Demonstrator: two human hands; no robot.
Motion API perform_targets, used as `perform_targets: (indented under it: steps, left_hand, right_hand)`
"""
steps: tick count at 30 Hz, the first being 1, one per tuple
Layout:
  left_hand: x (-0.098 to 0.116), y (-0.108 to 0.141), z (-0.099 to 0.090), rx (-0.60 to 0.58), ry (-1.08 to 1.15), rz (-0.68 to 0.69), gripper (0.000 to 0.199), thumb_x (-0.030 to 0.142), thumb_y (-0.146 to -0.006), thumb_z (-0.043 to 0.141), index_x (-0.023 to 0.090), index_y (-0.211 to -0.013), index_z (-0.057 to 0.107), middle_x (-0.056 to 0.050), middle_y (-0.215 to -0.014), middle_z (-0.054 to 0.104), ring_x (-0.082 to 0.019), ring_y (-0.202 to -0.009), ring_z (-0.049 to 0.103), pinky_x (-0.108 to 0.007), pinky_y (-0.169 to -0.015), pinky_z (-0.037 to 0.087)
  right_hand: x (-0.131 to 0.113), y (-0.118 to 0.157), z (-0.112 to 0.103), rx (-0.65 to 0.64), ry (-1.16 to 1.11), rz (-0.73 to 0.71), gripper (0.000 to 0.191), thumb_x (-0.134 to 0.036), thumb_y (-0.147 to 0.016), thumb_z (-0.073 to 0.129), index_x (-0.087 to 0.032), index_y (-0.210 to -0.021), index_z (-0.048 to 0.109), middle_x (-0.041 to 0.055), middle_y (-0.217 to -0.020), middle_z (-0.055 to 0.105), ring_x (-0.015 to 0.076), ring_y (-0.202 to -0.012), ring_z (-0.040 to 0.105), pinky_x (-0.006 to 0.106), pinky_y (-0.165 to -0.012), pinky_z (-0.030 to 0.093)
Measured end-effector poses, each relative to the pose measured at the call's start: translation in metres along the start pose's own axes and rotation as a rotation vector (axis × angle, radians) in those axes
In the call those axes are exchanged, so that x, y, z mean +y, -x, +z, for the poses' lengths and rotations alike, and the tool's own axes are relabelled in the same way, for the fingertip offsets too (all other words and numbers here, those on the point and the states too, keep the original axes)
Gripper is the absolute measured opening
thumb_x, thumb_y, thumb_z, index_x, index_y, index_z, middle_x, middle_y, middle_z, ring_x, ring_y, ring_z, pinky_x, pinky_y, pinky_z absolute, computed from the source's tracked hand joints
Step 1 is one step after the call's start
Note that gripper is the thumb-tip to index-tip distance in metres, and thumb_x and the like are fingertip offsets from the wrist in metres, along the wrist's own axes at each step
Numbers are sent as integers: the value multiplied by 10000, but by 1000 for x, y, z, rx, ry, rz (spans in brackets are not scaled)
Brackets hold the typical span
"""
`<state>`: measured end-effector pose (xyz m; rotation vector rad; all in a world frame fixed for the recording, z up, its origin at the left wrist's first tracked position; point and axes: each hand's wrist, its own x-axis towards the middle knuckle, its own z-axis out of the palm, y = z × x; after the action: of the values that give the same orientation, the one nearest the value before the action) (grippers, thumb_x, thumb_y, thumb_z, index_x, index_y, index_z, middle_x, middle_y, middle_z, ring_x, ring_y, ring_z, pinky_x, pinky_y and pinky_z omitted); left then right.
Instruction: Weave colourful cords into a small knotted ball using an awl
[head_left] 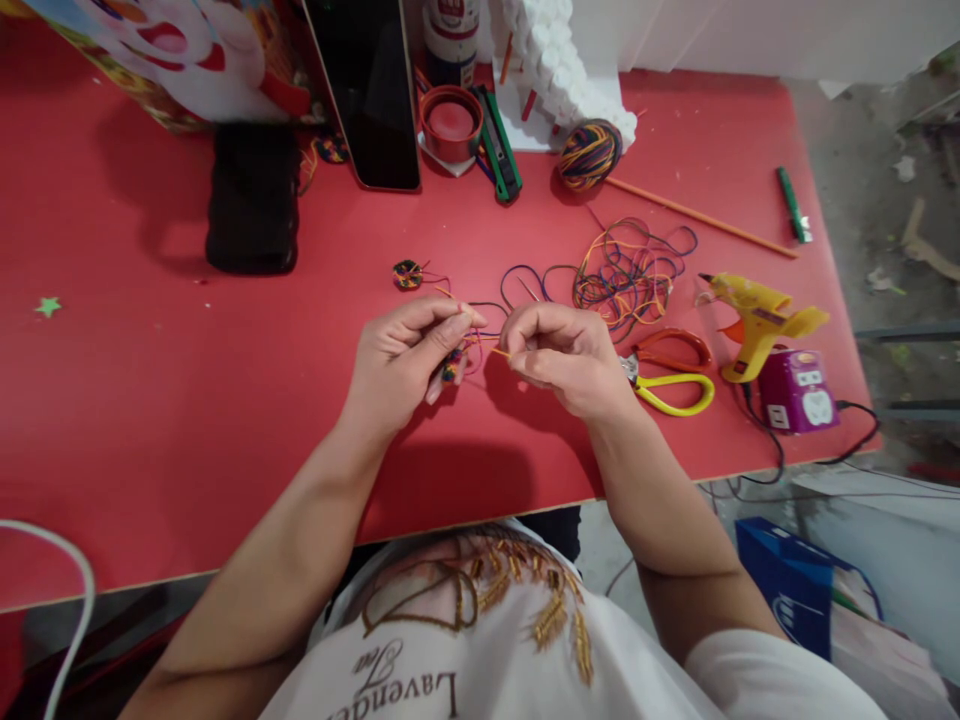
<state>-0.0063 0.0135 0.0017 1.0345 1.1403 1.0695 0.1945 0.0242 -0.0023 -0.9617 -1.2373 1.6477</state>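
My left hand pinches thumb to forefinger on a small multicoloured yarn piece, which hangs partly hidden below the fingers. Close by on the right, my right hand is closed on a thin yarn strand, whose orange end pokes out toward the left hand. Thin strands cross the gap between the two hands. Just beyond the left hand lies a small round yarn disc with a loose tail. A loose tangle of multicoloured yarn spreads past the right hand.
Beside my right wrist lie scissors with yellow and red handles. Further right are a yellow glue gun and a purple power adapter. Behind stand a yarn ball, a green cutter, a red tape roll and a phone.
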Motion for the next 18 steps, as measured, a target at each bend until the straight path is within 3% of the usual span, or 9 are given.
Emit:
perform_targets:
  steps: [4, 8, 13, 18]
  left_hand:
    - [-2, -2, -1, -27, 62, -30, 155, 345, -953, 793, 202, -1005, 825, 25, -569, 667, -55, -351, 456, -190, -346, 295]
    - [-5, -5, -1, -84, 172, -118, 257, 412, -922, 800, 172, -1014, 809, -25, -692, 737, -96, -403, 571, -204, -358, 405]
    - [-8, -6, -1, -160, 219, -201, 148, 292, -864, 800, 151, -884, 759, -58, -785, 777, -110, -462, 636, -207, -416, 495]
    - [-9, -6, -1, -161, 217, -216, 136, 264, -852, 806, 165, -834, 716, -37, -754, 767, -97, -434, 604, -203, -404, 482]
  right_hand:
    - [3, 0, 0, 20, -62, -12, 66, -201, -812, 766, -190, -790, 705, -47, -642, 591, 73, -481, 434, 231, -446, 322]
    - [3, -2, 3, 105, 7, -49, 122, -254, -865, 806, -199, -835, 701, -48, -658, 600, 76, -502, 456, 233, -468, 364]
    - [3, -4, 4, 143, 54, -84, 168, -299, -876, 824, -199, -833, 696, -39, -670, 626, 80, -515, 465, 234, -470, 389]
    - [4, -3, 4, 166, 48, -53, 136, -282, -875, 817, -204, -847, 709, -48, -657, 610, 78, -487, 471, 227, -443, 405]
